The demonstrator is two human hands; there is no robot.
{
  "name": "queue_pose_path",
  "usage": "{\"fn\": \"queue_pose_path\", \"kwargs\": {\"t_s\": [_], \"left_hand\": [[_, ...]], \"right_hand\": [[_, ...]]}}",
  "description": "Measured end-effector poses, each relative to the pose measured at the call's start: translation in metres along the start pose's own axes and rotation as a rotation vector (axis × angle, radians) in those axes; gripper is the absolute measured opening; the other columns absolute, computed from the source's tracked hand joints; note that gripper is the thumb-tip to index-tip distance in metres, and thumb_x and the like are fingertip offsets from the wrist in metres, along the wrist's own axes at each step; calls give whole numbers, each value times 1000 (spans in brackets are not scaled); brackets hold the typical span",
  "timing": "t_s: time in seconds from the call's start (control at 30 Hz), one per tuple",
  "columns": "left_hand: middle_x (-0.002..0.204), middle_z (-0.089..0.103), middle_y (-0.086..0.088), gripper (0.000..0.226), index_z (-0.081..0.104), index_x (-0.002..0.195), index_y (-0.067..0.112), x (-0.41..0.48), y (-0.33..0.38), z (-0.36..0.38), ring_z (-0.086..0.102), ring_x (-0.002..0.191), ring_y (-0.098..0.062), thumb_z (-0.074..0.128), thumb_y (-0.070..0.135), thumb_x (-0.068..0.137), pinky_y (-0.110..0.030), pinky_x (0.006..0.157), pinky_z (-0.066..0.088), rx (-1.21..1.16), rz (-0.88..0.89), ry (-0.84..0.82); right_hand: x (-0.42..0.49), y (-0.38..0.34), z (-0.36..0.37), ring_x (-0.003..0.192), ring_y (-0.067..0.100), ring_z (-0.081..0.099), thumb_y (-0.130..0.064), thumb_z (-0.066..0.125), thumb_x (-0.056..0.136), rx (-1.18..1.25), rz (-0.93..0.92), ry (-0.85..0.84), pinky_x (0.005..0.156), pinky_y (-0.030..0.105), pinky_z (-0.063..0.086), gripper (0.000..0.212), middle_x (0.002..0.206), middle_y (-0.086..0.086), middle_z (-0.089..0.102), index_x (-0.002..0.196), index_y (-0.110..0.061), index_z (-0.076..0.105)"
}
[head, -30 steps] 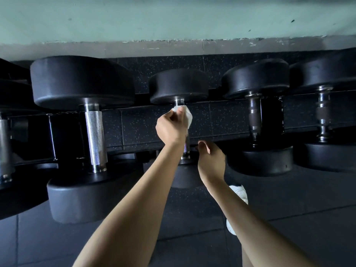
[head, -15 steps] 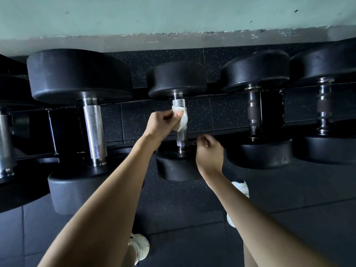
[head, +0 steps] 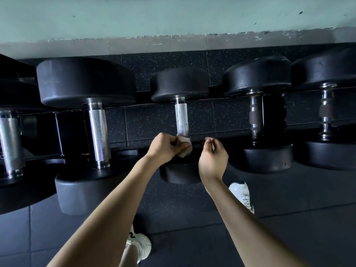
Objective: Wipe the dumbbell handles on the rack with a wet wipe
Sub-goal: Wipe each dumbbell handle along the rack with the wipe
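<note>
A small black dumbbell rests on the rack in the middle, its knurled chrome handle [head: 181, 118] bare along most of its length. My left hand [head: 165, 149] grips a crumpled white wet wipe [head: 185, 145] around the near end of that handle, just above the near weight head [head: 180, 173]. My right hand [head: 212, 158] hovers beside it to the right, fingers loosely curled with nothing in them, not touching the handle.
A larger dumbbell with a chrome handle [head: 99, 135] lies to the left, another [head: 9, 143] at the far left edge. Two dumbbells with dark handles [head: 255, 115] [head: 325, 110] lie to the right. The black rack rail [head: 227, 134] runs across. My white shoes [head: 241, 195] stand on dark floor tiles.
My left hand has slid the wipe down the middle handle from its far end to its near end. My right hand stayed beside the near weight head.
</note>
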State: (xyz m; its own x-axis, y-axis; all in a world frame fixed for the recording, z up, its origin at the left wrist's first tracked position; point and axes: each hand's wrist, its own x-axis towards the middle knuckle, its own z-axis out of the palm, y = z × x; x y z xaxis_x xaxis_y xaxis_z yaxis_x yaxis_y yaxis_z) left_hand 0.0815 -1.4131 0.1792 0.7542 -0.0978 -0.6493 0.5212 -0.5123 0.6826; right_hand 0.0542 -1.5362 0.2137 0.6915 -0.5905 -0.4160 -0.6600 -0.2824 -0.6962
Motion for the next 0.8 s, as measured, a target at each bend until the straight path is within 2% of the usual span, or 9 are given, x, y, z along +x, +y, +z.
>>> {"fn": "queue_pose_path", "kwargs": {"t_s": [0.1, 0.17, 0.27, 0.4, 0.47, 0.53, 0.67, 0.73, 0.8], "left_hand": [[39, 52, 16, 24, 62, 61, 18, 1, 12, -10, 44, 41, 9, 73, 25, 81, -8, 47, 34, -108, -88, -92], [39, 54, 15, 21, 63, 64, 15, 1, 18, -18, 45, 36, 7, 71, 20, 84, -7, 41, 32, -185, -119, -149], [45, 57, 10, 23, 64, 63, 13, -1, 19, -20, 47, 40, 3, 71, 23, 83, -11, 43, 35, -197, -119, -181], [62, 61, -4, 31, 71, 69, 8, -6, 17, -2, 50, 57, -10, 74, 37, 80, -23, 54, 37, -13, -127, 44], [63, 60, -8, 36, 74, 73, 7, -14, 22, 4, 54, 62, -17, 72, 43, 79, -25, 54, 32, 142, -104, 164], [62, 57, -8, 36, 75, 76, 8, -21, 31, 6, 57, 66, -20, 71, 43, 79, -25, 55, 31, 187, -118, 227], [76, 70, -8, 29, 76, 82, 11, -29, 28, 5, 58, 69, -14, 74, 39, 77, -26, 57, 38, 87, -146, 259], [76, 70, -5, 24, 75, 78, 11, -39, 23, 0, 57, 67, -11, 79, 35, 74, -25, 60, 42, -74, -143, 324], [69, 68, -4, 23, 72, 71, 11, -52, 19, -5, 55, 63, -10, 80, 31, 73, -26, 59, 43, -244, -146, 395]], "right_hand": [[0, 0, -2, 82, 22, 60, -12, 47, 92, -3, -15, 0, 76, 33, 44, 21, 87, 8, 69, 93, -9, 68], [0, 0, -2, 80, 23, 60, -13, 47, 92, 1, -18, -7, 76, 34, 45, 21, 83, 8, 68, 91, -8, 67], [-1, -1, -3, 74, 23, 57, -13, 47, 92, 0, -24, -16, 72, 34, 44, 21, 75, 5, 64, 87, -7, 66], [-2, -2, -3, 75, 23, 57, -13, 48, 92, -24, -27, -12, 71, 33, 43, 20, 81, 9, 67, 87, -8, 66], [-1, -2, -1, 78, 30, 60, -14, 48, 91, -44, -34, -9, 72, 37, 44, 19, 82, 13, 68, 85, -8, 66], [-1, -1, -1, 80, 34, 60, -15, 48, 91, -62, -47, -12, 72, 38, 45, 20, 84, 16, 68, 86, -7, 65], [1, 1, -2, 77, 28, 58, -17, 49, 91, -43, -55, -55, 70, 35, 42, 19, 80, 12, 67, 82, -10, 65], [0, -2, -4, 62, 20, 49, -19, 49, 91, 5, -46, -99, 66, 33, 37, 28, 62, 3, 55, 64, -14, 53], [-3, -5, -8, 56, 12, 40, -26, 50, 92, 14, -39, -165, 64, 32, 33, 41, 53, -5, 42, 54, -20, 39]]}}
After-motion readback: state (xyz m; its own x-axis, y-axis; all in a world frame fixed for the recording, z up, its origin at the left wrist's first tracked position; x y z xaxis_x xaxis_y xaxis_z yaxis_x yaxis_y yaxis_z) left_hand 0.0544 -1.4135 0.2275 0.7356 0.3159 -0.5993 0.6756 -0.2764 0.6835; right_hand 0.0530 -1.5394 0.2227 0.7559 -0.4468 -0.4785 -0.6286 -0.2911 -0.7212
